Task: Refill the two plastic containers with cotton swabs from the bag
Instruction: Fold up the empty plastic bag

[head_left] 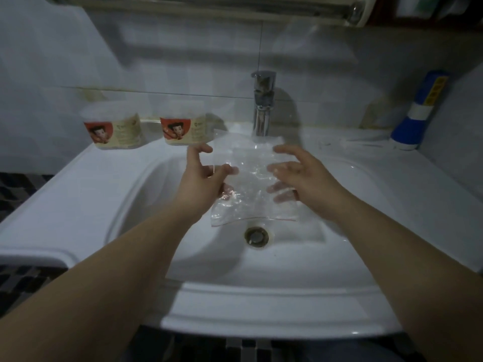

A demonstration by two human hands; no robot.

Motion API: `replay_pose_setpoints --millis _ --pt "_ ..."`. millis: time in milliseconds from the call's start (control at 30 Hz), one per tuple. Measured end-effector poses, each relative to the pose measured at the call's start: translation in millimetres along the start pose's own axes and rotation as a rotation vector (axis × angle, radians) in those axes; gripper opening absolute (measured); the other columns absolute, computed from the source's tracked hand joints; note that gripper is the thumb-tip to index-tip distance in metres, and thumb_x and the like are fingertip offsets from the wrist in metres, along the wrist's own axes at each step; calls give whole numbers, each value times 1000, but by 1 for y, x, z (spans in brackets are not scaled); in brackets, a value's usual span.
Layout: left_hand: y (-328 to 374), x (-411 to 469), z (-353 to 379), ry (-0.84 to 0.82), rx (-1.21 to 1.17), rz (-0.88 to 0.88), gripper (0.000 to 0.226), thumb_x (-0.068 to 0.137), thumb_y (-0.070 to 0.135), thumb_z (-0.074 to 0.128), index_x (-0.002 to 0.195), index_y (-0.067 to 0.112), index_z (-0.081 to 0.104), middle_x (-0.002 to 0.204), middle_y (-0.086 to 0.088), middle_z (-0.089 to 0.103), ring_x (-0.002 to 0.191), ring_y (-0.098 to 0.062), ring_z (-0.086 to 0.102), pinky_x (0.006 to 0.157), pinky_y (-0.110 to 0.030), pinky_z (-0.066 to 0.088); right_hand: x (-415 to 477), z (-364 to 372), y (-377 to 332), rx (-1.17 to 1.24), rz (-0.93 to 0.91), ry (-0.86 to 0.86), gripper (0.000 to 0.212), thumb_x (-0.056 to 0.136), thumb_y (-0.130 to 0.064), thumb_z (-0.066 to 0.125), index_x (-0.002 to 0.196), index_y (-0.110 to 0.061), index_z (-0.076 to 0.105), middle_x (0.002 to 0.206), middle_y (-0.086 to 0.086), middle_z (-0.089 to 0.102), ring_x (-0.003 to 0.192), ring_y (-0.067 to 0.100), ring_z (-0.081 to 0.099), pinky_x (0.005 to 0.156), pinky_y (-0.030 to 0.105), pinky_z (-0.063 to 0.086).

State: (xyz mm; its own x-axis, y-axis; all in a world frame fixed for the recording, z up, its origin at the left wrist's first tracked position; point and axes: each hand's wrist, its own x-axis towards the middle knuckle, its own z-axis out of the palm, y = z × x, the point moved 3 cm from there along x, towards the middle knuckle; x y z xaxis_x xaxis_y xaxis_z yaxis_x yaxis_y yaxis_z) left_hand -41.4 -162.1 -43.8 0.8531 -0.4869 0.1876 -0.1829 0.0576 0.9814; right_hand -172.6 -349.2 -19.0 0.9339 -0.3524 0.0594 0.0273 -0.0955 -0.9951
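At the far left of the sink (pixel 91 184), on its back ledge, the left container (pixel 115 131) stood upright against the tiles, with the second container (pixel 183 130) near it on the right. Both were well apart from your hands, and their contents were too blurred to judge. Your left hand (pixel 203 176) pinched the left edge of the bag (pixel 251 178), thumb on top and fingers underneath. You held the clear bag in the air over the basin, below the tap (pixel 262 103) and above the drain (pixel 256 236). No swabs could be made out inside it. The film looked thin, limp and slippery, nearly weightless and apt to crumple or fold. You would probably have done best to grip it by its edges near the mouth and keep that mouth spread. Your right hand (pixel 295 176) lay unclenched against the bag's right side, its fingers spread, some showing through the plastic. A blue bottle (pixel 420 111) stood at the far right.
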Motion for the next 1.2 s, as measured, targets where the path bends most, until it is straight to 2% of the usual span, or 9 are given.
replay_pose_setpoints --millis 133,233,333,433,533,700,833,967,1200 --pt "2 0 1 -84 60 37 26 103 5 49 99 22 69 96 2 78 64 -14 67 56 -23 53 4 1 8 -172 8 14 66 84 9 76 143 -14 57 114 2 67 78 18 71 73 30 63" --pt "0 0 3 -153 195 18 30 99 18 66 129 21 67 95 9 74 73 -3 65 67 -14 52 8 -9 11 -507 -9 61 74 83 -4 81 149 -21 51 88 -8 58 68 0 57 72 9 52" --pt "-3 -2 1 -224 570 28 62 85 28 82 142 29 56 89 15 61 70 3 59 65 0 40 9 -15 10 -768 -51 108 37 80 -22 84 113 -36 74 73 -13 54 63 2 53 57 5 39" --pt "1 -4 1 -178 800 133 25 91 40 73 115 42 68 81 15 56 70 -3 55 60 -5 36 10 -18 12 -819 -55 170 21 71 -39 88 66 -35 68 68 -16 54 64 0 53 56 14 36" --pt "2 -1 -2 -104 574 78 14 95 41 65 88 32 72 83 20 67 71 5 58 62 -12 38 10 -20 10 -615 -2 140 33 71 -44 89 59 -32 61 71 -15 57 61 -4 53 59 19 40" --pt "-2 -3 0 -183 89 -208 20 101 24 62 113 9 62 101 -8 71 82 -22 75 74 -41 63 3 -10 16 -241 135 -63 19 93 -15 72 84 -22 57 92 12 76 79 26 71 69 38 62" --pt "2 -8 6 -292 -123 -228 13 98 -1 61 110 4 60 83 -19 66 69 -27 67 58 -28 57 3 -6 10 -89 101 6 21 103 -1 51 98 -17 64 86 18 68 55 24 66 52 31 56" --pt "3 -2 4 -221 -260 -281 30 98 -11 52 80 7 67 73 -16 69 66 -20 73 58 -21 57 5 -3 4 128 121 13 56 93 16 36 75 -12 81 63 9 69 51 18 63 49 27 54" --pt "0 -1 4 -349 -448 -425 12 82 14 71 77 6 79 89 -11 71 81 -23 72 72 -28 60 2 -6 5 35 142 39 5 87 -1 74 87 -5 71 88 14 67 59 20 70 56 28 58"
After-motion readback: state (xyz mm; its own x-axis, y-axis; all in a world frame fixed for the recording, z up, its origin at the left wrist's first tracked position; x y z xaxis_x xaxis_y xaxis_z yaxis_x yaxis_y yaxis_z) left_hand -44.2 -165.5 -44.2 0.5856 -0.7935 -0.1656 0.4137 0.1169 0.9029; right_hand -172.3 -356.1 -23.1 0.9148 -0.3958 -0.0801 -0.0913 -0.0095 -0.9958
